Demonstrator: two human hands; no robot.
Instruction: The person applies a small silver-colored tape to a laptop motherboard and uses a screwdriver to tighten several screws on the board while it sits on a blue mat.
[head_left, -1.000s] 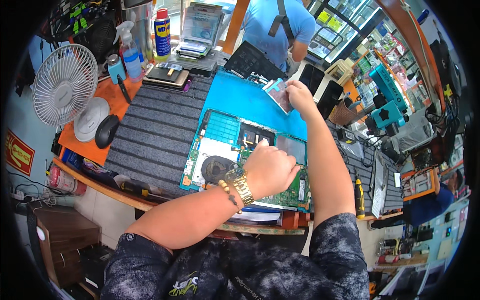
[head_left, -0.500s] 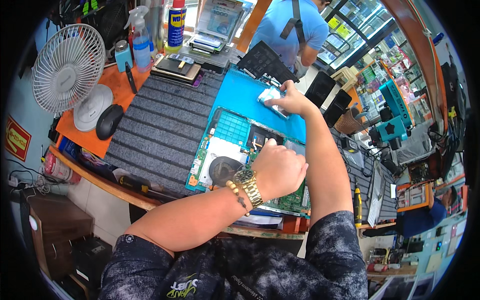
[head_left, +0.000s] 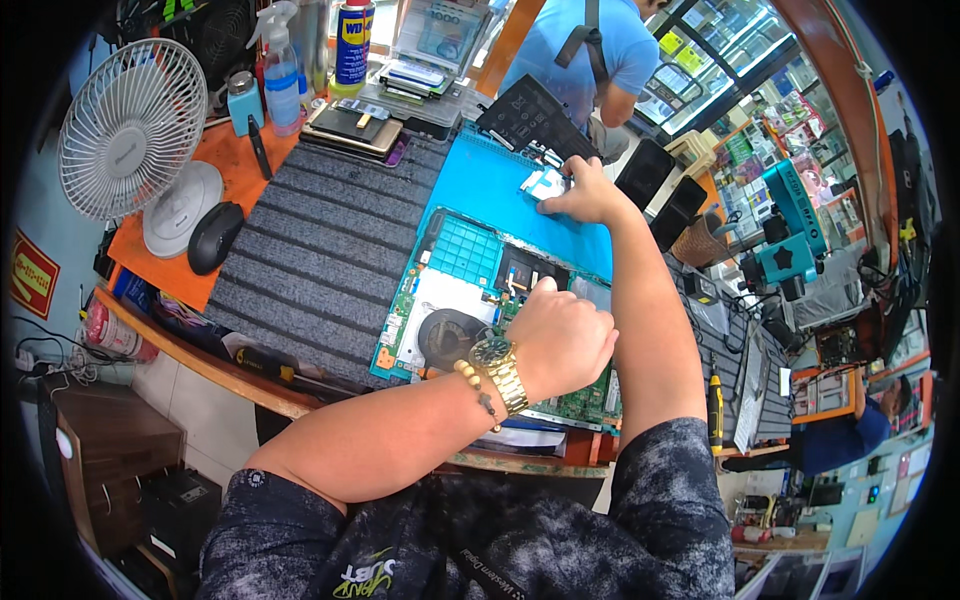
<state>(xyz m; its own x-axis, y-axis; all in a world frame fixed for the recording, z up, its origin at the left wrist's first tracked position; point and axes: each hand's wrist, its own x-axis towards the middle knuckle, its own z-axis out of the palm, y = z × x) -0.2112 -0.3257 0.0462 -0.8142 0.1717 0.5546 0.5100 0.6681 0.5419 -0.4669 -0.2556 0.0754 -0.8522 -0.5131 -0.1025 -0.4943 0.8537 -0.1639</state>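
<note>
Panel (head_left: 480, 185) edge beyond, right fingers (head_left: 560, 203) gripping drive (head_left: 541, 183)

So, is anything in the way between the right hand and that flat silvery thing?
No, nothing visible is: the right hand already has its thumb and fingers at the silvery part, over the blue mat.

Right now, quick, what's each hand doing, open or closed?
Left hand: bent over the opened laptop; can't tell if it's open or closed.
Right hand: closed on a small, flat silvery piece.
</note>
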